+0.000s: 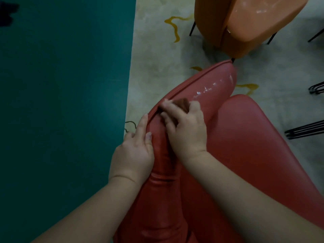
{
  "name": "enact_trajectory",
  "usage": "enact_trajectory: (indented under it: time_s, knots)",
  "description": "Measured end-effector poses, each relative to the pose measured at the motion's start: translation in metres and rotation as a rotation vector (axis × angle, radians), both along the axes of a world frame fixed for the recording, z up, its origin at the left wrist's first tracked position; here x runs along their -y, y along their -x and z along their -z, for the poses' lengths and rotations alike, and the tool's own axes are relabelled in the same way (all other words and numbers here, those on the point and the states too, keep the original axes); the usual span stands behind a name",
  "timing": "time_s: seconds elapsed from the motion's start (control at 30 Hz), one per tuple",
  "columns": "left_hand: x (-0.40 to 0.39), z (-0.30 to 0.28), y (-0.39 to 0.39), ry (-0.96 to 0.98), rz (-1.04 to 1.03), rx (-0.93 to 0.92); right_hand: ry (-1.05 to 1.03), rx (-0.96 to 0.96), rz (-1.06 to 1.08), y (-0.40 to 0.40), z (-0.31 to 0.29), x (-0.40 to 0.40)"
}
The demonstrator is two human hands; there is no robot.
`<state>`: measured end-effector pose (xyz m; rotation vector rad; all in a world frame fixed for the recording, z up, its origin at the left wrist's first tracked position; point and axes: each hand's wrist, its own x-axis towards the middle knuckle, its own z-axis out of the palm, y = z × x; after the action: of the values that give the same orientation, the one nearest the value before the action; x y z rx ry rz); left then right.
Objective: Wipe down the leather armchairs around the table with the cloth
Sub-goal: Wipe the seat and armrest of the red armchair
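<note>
Right hand (187, 130) gripping a brown cloth (182, 104) and pressing it onto the red armchair (245, 137) armrest, cloth bunching under its fingertips, left hand (135, 153) lying loose against the armrest's outer edge just beside it, orange armchair (254, 21) standing beyond both hands

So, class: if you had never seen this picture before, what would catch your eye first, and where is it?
First, the two bare hands at centre: the right hand presses a brown cloth onto the arm of the red leather armchair, while the left hand steadies its piped edge. Next, the green table fills the left side, and an orange armchair stands top right.
</note>
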<state>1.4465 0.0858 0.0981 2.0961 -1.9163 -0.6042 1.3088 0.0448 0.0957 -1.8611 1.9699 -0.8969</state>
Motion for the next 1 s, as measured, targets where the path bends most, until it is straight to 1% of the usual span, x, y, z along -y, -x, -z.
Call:
enact_trajectory:
  time_s: [0.07, 0.1, 0.17, 0.23, 0.27, 0.3, 0.37, 0.4, 0.43, 0.47, 0.5, 0.57, 0.6, 0.63, 0.7, 0.77, 0.8, 0.83, 0.9, 0.93, 0.97, 1.0]
  knots:
    - [0.000, -0.001, 0.000, 0.000, 0.003, -0.005, 0.009, -0.021, -0.145, 0.003, -0.003, -0.006]
    - [-0.001, -0.002, 0.000, -0.001, 0.002, -0.007, 0.009, -0.056, -0.168, 0.008, -0.003, 0.001]
    - [0.000, -0.001, 0.001, 0.002, -0.003, -0.002, -0.017, -0.121, -0.082, 0.018, -0.005, 0.026]
    - [0.000, 0.000, 0.000, -0.005, -0.006, 0.000, -0.050, -0.080, 0.053, 0.018, -0.004, 0.037]
    - [0.000, 0.001, 0.001, -0.005, -0.006, 0.001, -0.038, -0.053, 0.065, 0.014, -0.003, 0.032]
    - [0.000, 0.001, 0.001, -0.004, -0.004, 0.003, -0.012, -0.032, 0.025, 0.008, -0.002, 0.023]
    - [0.000, 0.001, 0.000, -0.007, 0.001, 0.011, 0.029, -0.006, -0.148, 0.000, -0.001, 0.001]
    - [0.000, 0.001, 0.000, -0.007, 0.002, 0.012, 0.032, -0.015, -0.214, 0.002, -0.002, -0.002]
    - [0.000, 0.001, 0.000, -0.007, -0.002, 0.010, 0.034, -0.044, -0.232, 0.008, -0.003, 0.004]
    - [0.000, 0.001, 0.000, -0.009, -0.007, 0.006, 0.029, -0.071, -0.199, 0.014, -0.003, 0.015]
    - [0.001, 0.001, 0.000, -0.010, -0.010, 0.001, 0.019, -0.081, -0.123, 0.019, -0.003, 0.027]
    - [0.000, 0.001, 0.000, -0.010, -0.012, -0.006, -0.003, -0.011, 0.048, 0.023, -0.002, 0.039]
    - [0.000, 0.001, 0.000, -0.009, -0.010, -0.005, 0.014, 0.028, 0.085, 0.019, 0.000, 0.033]
    - [0.001, 0.000, 0.000, -0.008, -0.006, -0.006, 0.042, 0.058, 0.074, 0.013, 0.002, 0.021]
    - [0.001, 0.000, 0.000, -0.008, -0.004, -0.015, 0.094, 0.085, -0.055, -0.002, 0.006, -0.013]
    - [0.000, 0.000, -0.001, 0.000, -0.005, -0.032, 0.107, 0.057, -0.172, -0.002, 0.007, -0.029]
    - [0.000, 0.000, -0.001, 0.008, -0.004, -0.036, 0.111, 0.028, -0.163, 0.004, 0.008, -0.024]
    - [-0.001, 0.000, 0.000, 0.018, -0.001, -0.035, 0.112, 0.012, -0.101, 0.010, 0.010, -0.015]
    - [-0.001, 0.000, 0.000, 0.030, 0.004, -0.028, 0.078, 0.054, 0.089, 0.018, 0.010, -0.003]
    - [-0.001, 0.001, 0.000, 0.030, 0.006, -0.022, 0.064, 0.078, 0.149, 0.016, 0.010, -0.006]
    - [-0.001, 0.001, 0.000, 0.029, 0.008, -0.017, 0.068, 0.084, 0.161, 0.009, 0.012, -0.016]
    - [-0.001, 0.001, -0.001, 0.025, 0.006, -0.017, 0.082, 0.084, 0.126, 0.000, 0.013, -0.031]
